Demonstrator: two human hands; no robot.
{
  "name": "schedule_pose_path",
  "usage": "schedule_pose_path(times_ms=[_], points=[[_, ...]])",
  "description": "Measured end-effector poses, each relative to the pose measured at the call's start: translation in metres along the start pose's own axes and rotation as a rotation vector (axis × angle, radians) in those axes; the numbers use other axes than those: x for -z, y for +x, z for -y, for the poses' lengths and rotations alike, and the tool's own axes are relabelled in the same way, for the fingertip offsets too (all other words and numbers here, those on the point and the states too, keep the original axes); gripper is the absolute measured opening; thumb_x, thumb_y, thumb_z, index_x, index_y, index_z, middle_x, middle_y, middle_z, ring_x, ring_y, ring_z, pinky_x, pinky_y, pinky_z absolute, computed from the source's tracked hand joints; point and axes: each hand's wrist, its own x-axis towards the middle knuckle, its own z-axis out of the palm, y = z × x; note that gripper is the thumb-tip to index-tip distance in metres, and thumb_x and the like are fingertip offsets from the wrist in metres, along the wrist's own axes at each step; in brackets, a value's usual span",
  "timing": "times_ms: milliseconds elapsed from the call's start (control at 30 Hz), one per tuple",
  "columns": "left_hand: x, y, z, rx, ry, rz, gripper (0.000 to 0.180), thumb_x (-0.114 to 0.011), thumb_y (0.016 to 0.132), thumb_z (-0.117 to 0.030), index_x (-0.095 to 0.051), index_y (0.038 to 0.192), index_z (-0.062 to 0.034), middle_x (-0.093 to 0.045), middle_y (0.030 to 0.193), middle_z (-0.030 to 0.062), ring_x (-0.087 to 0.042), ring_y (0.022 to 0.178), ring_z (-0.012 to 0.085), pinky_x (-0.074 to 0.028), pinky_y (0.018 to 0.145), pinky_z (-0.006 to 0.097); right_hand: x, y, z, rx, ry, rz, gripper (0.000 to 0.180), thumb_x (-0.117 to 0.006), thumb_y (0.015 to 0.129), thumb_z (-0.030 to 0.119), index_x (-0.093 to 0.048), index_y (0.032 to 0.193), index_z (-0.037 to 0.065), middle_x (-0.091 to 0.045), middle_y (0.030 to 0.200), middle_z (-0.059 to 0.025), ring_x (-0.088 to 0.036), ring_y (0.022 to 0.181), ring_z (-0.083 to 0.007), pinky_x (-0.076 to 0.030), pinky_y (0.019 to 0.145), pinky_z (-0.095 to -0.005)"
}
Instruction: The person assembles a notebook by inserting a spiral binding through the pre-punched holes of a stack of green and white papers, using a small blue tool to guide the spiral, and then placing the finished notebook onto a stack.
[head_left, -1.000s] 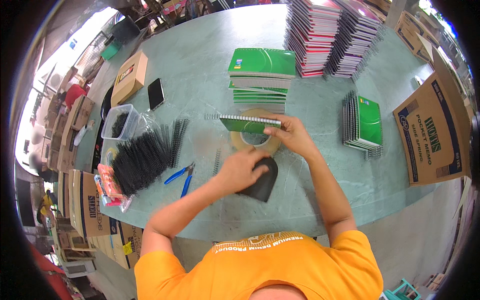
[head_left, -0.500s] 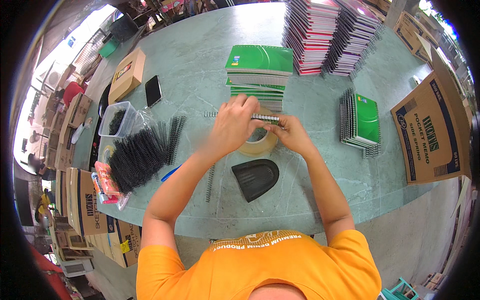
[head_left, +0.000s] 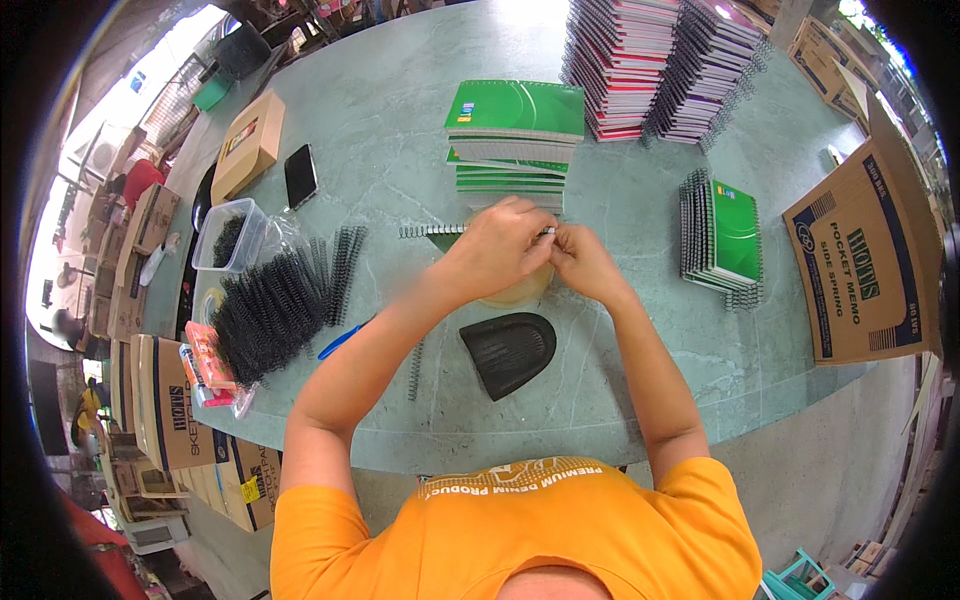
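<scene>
We see a green marbled table over a gray floor, bright light at far left, a turquoise stool lower right

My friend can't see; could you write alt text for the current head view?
A person's left hand and right hand meet at a green notebook, over a tape roll. Beyond is a green stack of notebooks; black coils lie left, a carton right.
</scene>
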Motion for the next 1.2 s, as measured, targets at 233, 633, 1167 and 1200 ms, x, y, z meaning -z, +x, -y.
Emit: schedule_pose_path(times_ms=[233, 633, 1167, 1200], points=[[-0.008, 0.002, -0.005, 0.044, 0.108, -0.072, 0.020, -0.063, 0.074, -0.007, -0.063, 0.093, -0.0038, -0.061, 0.090, 0.0148, -0.057, 0.088, 0.0332, -0.046, 0.075, 0.038, -0.004, -0.007, 0.027, 0.022, -0.180, -0.076, 0.015, -0.053, 0.086, 0.009, -0.060, 0.092, -0.003, -0.060, 0.067, -0.0173, -0.052, 0.057, -0.0146, -0.042, 0.055, -0.0328], [0.033, -0.036, -0.009, 0.161, 0.189, 0.051, 0.025, -0.065, 0.075, -0.007, -0.062, 0.100, -0.0031, -0.062, 0.095, 0.0141, -0.058, 0.089, 0.0304, -0.046, 0.078, 0.038, 0.025, -0.042, 0.040, -0.001, -0.041, -0.061, 0.025, -0.059, 0.082, 0.004, -0.064, 0.107, 0.008, -0.065, 0.082, -0.0132, -0.057, 0.067, -0.0182, -0.046, 0.065, -0.0335], [0.002, -0.050, -0.040, 0.089, -0.037, 0.125, 0.022, -0.065, 0.079, -0.010, -0.063, 0.100, -0.0044, -0.062, 0.097, 0.0146, -0.055, 0.094, 0.0328, -0.045, 0.083, 0.038, 0.152, -0.130, 0.016, -0.051, -1.122, -0.478, 0.047, -0.057, 0.084, 0.040, -0.055, 0.124, 0.016, -0.051, 0.131, -0.0096, -0.042, 0.126, -0.0288, -0.030, 0.106, -0.0439], [0.002, -0.049, -0.040, 0.090, -0.034, 0.129, 0.022, -0.065, 0.079, -0.010, -0.063, 0.100, -0.0045, -0.062, 0.097, 0.0144, -0.055, 0.094, 0.0328, -0.045, 0.083, 0.039, 0.152, -0.128, 0.017, -0.043, -1.134, -0.479, 0.046, -0.056, 0.084, 0.039, -0.055, 0.124, 0.016, -0.051, 0.131, -0.0093, -0.042, 0.126, -0.0289, -0.030, 0.106, -0.0438]])
